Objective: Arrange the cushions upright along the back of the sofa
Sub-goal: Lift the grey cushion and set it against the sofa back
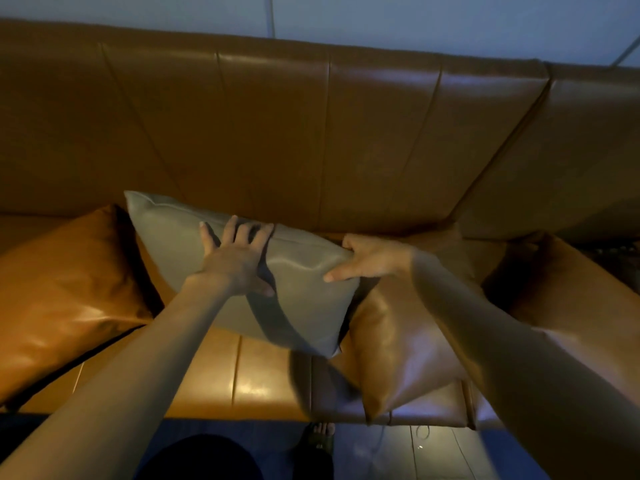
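Observation:
A grey cushion (173,237) leans tilted against the back of the tan leather sofa (277,140), in the middle of the seat. My left hand (235,258) lies flat on its front face with fingers spread. My right hand (367,259) grips its right edge, thumb on the front and fingers behind. A tan cushion (65,292) lies slanted at the left. Another tan cushion (401,341) leans at the right, partly under the grey one. A third tan cushion (568,296) shows at the far right behind my right forearm.
The sofa seat (263,382) runs along the front, with its edge near the bottom. Below it are a dark blue floor (277,434) and my foot in a sandal (320,438). A pale wall (381,19) rises behind the backrest.

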Motion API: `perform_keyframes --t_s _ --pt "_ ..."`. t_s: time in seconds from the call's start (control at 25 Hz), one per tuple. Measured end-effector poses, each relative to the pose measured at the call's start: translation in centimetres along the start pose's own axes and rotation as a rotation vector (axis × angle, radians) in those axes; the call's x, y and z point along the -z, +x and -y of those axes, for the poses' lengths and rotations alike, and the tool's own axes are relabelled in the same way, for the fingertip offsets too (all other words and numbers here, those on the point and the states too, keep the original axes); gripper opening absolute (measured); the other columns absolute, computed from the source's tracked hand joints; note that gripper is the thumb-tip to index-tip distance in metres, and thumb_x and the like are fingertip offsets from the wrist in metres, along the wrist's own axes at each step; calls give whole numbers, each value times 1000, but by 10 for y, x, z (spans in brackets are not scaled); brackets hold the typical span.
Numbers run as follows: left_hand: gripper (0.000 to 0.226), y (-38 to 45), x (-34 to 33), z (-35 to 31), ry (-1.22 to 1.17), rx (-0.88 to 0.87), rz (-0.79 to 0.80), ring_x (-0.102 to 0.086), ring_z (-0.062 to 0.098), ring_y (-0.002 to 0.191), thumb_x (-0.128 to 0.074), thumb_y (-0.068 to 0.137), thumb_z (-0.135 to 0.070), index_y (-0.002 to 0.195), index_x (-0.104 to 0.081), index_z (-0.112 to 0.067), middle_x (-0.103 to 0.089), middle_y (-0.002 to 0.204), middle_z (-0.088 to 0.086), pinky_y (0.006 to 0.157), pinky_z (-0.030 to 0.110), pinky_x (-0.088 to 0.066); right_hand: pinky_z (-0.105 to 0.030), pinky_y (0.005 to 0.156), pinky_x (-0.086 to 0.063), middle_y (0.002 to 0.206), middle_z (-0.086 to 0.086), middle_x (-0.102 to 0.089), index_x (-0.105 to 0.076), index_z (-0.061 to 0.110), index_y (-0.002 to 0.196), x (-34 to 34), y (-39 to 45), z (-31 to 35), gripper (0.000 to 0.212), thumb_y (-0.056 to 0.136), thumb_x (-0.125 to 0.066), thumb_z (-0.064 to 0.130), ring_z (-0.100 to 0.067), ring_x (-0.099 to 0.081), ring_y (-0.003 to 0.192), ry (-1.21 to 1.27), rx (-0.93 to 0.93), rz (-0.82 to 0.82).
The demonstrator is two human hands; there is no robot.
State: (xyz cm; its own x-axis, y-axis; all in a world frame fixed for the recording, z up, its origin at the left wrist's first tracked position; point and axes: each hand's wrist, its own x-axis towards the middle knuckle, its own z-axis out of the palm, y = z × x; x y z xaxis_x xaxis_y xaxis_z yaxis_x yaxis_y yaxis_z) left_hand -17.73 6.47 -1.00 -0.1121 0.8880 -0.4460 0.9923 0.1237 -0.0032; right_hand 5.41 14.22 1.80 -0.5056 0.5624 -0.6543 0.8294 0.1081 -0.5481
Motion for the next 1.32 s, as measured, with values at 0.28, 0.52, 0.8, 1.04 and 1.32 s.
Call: perform_keyframes --t_s 0.28,0.52,0.8,1.04,1.32 --pt "80 3 -6 0 -34 -5 -134 -5 27 149 -72 72 -59 140 -39 -32 -30 149 0 99 84 4 -64 104 -35 148 -6 -40 -25 33 148 -39 36 34 87 78 -72 54 -39 -40 135 -320 -52 -121" --pt "66 25 36 19 -94 39 -232 -27 27 138 -67 76 -60 135 -44 -38 -46 134 -7 101 83 -3 -40 91 -45 125 -3 -58 -44 30 142 -2 56 46 60 88 -66 44 -25 -54 114 -228 186 -368" --pt "59 82 56 39 -51 107 -120 -31 30 136 -65 81 -57 134 -48 -39 -49 132 -4 104 81 -7 -37 96 -45 138 -1 -59 -43 28 147 36 116 63 70 86 -71 45 -24 -54 124 -169 179 -220" --pt "85 123 43 50 -123 99 -138 -17 26 147 -68 73 -64 145 -34 -34 -37 150 -4 108 76 -1 -48 114 -30 158 -4 -30 -27 27 153 34 146 44 91 79 -74 51 -30 -26 144 -89 94 -454" --pt "73 140 65 64 -131 138 -170 -31 33 135 -68 77 -59 140 -45 -31 -45 136 0 108 74 -15 -32 87 -47 124 -5 -47 -50 20 133 42 147 45 58 88 -62 54 -25 -54 110 60 65 -545"
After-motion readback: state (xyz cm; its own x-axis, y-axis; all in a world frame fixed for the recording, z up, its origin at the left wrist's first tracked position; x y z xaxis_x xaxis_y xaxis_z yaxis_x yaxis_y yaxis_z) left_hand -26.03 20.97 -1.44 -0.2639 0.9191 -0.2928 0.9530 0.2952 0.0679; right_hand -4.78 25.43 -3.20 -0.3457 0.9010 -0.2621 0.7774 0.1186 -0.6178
